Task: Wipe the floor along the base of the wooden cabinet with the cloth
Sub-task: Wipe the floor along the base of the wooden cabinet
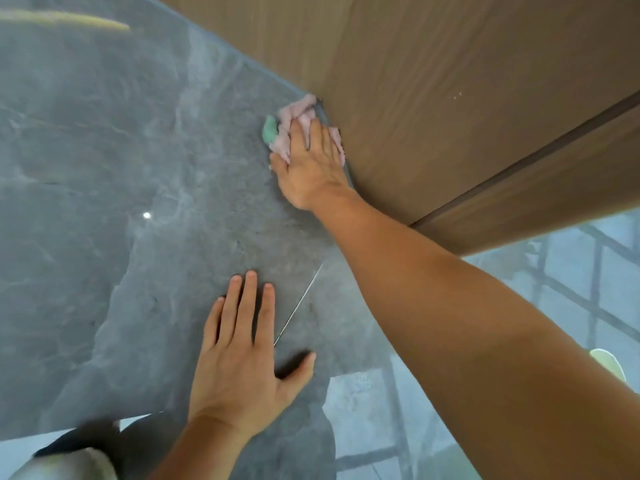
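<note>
A crumpled pink cloth point(298, 110) with a green corner lies on the grey marbled floor point(138, 168), pushed right against the base of the wooden cabinet point(450, 98). My right hand point(311, 164) presses flat on the cloth, fingers spread over it and pointing along the cabinet's foot; part of the cloth is hidden under the palm. My left hand point(242, 355) rests flat on the floor nearer to me, fingers apart, holding nothing.
A thin light joint line point(298, 306) runs across the floor beside my left hand. A dark seam point(519, 161) splits the cabinet front. The glossy floor reflects a window grid point(571, 289) at right. My knee point(69, 459) shows at bottom left.
</note>
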{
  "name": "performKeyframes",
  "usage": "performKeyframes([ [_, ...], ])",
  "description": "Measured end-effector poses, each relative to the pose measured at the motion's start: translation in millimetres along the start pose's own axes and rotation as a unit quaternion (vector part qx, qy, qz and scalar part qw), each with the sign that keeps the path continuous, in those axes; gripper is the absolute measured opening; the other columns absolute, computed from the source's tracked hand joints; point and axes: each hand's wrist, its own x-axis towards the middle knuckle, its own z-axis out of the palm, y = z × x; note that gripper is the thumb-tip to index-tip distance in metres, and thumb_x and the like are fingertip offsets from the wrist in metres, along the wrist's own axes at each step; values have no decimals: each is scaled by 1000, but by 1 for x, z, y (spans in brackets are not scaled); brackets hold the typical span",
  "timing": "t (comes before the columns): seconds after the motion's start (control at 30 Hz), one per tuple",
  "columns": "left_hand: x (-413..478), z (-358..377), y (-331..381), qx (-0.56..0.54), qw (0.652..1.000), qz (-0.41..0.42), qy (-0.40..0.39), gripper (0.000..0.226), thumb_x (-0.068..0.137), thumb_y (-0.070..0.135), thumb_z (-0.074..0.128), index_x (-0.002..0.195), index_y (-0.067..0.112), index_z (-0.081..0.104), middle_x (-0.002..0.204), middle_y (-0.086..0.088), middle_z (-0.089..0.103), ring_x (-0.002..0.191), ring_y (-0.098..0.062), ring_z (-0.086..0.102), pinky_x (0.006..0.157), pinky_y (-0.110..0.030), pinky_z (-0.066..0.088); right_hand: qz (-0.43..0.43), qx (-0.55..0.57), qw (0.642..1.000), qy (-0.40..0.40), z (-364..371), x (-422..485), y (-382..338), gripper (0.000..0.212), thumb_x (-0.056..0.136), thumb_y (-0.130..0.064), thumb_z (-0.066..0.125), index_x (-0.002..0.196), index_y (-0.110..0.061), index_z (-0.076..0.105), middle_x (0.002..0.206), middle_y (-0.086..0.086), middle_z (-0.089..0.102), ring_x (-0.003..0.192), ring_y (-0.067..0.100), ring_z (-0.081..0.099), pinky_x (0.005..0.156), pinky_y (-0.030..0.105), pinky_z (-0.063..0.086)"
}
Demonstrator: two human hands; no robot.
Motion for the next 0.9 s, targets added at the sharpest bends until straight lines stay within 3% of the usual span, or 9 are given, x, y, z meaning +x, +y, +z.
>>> performKeyframes([
  [0.13, 0, -3, 0, 13, 1000, 0, -15, 104, 80, 75, 43, 153, 3, 32, 166, -19, 25, 155, -34, 21, 124, -50, 20, -55, 8, 998, -7, 3, -87, 30, 68, 100, -46, 37, 155, -13, 15, 163, 20, 14, 152, 33, 9, 123, 44, 8],
  [0.3, 0, -7, 3, 26, 1000, -2, -17, 103, 79, 73, 43, 153, 2, 32, 165, -21, 25, 155, -36, 20, 125, -50, 17, -7, 11, 999, -35, 26, -294, 62, 69, 100, -50, 36, 155, -11, 21, 162, 24, 17, 152, 35, 10, 121, 51, 18],
  [0.4, 0, -6, 2, 26, 1000, -2, -11, 100, 81, 70, 42, 154, 3, 30, 165, -22, 24, 155, -36, 19, 125, -50, 17, 18, 2, 997, -68, 35, -354, 64, 69, 99, -53, 36, 155, -17, 22, 161, 26, 15, 151, 41, 13, 116, 58, 25],
  [0.5, 0, -4, 1, 27, 1000, -1, 0, 94, 85, 67, 39, 154, 4, 29, 165, -23, 25, 155, -37, 19, 125, -50, 17, 2, 8, 998, -57, 35, -319, 55, 67, 97, -56, 38, 154, -23, 26, 160, 29, 16, 149, 46, 14, 114, 63, 26],
  [0.6, 0, -2, 0, 37, 999, 4, 12, 86, 91, 61, 34, 155, 5, 27, 165, -22, 24, 155, -37, 19, 125, -49, 15, -18, 4, 1000, -3, 29, -224, 36, 67, 97, -57, 38, 154, -26, 23, 161, 29, 16, 150, 43, 10, 120, 58, 14],
  [0.7, -1, 0, 1, 36, 999, 0, 18, 81, 94, 57, 29, 156, 6, 23, 166, -21, 22, 156, -35, 16, 126, -49, 14, -4, 15, 1000, -11, 26, -126, 10, 68, 97, -55, 38, 156, -30, 14, 163, 24, 3, 151, 39, -2, 122, 52, -1],
  [0.77, -1, 0, 2, 43, 999, -3, 23, 80, 94, 57, 30, 155, 6, 23, 166, -21, 22, 156, -35, 17, 126, -48, 13, 2, 11, 1000, -25, 25, -83, -2, 68, 97, -56, 37, 156, -32, 12, 164, 22, 0, 151, 37, -3, 122, 50, -2],
  [0.9, -1, 2, 3, 42, 999, -4, 20, 81, 92, 57, 33, 156, 8, 22, 166, -19, 22, 156, -34, 15, 126, -49, 14, -28, 19, 999, -20, 23, -110, 15, 68, 96, -57, 40, 155, -32, 17, 165, 21, 4, 152, 36, 0, 123, 51, 4],
])
